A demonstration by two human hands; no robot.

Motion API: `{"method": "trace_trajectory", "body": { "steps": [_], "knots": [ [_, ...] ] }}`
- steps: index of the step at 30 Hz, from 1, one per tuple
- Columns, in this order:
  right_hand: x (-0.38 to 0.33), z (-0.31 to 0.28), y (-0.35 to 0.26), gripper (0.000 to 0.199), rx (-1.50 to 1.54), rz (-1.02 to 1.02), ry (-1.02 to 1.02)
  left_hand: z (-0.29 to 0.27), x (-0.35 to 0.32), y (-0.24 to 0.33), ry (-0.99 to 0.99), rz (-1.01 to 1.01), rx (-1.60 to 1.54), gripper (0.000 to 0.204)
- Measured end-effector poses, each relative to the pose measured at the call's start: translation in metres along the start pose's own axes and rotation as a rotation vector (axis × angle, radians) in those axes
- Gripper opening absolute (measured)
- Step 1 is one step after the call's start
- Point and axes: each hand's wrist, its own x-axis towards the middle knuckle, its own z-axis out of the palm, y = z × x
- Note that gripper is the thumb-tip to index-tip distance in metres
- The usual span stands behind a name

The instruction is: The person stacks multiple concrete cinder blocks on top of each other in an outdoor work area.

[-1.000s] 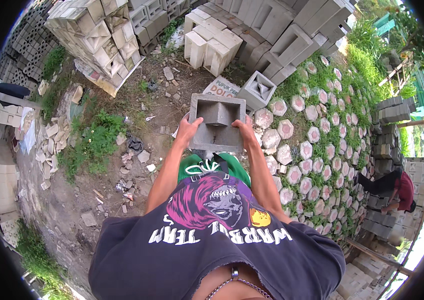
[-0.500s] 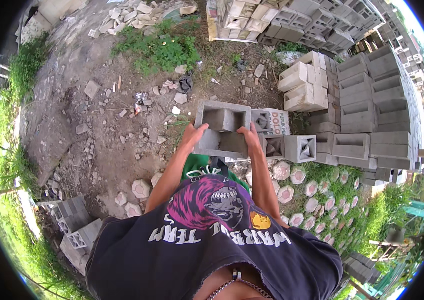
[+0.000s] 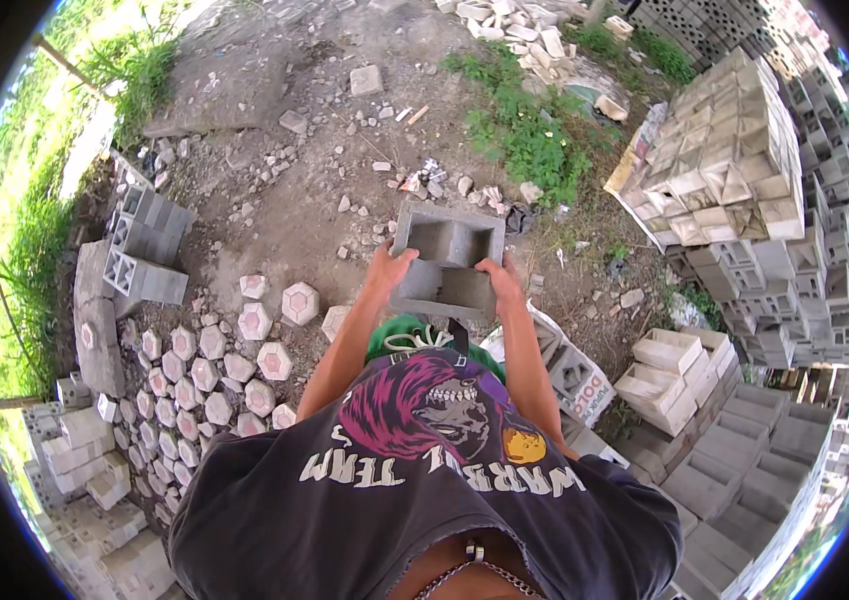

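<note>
A grey hollow concrete block (image 3: 450, 218) with recessed, stepped cavities is held out in front of my waist, its hollow face turned up toward me. My left hand (image 3: 390, 270) grips its left side, thumb over the rim. On the opposite side my right hand (image 3: 502, 279) clasps the edge in the same way. The undersides of both hands are hidden by the block. Below and beyond it lies dirt ground strewn with small stones. Just right of my right forearm, a printed white sack (image 3: 585, 385) lies under another patterned block.
Pale blocks (image 3: 675, 375) and rows of grey blocks (image 3: 735, 450) stand at the right, with a tall stack (image 3: 725, 150) behind. Hexagonal pavers (image 3: 255, 320) cover the ground at left, near a small grey block pile (image 3: 150, 245). Rubble (image 3: 520, 30) and weeds (image 3: 530, 125) lie ahead.
My body has turned left with the block still between both hands. The block stacks have swung toward the lower right, and the hexagonal pavers now appear on my left.
</note>
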Motion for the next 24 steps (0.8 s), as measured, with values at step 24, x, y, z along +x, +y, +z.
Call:
{"method": "trace_trajectory", "body": {
  "steps": [24],
  "knots": [
    [0.237, 0.255, -0.068, 0.069, -0.385, 0.075, -0.591, -0.137, 0.142, 0.022, 0.587, -0.164, -0.319, 0.071]
  ]
}}
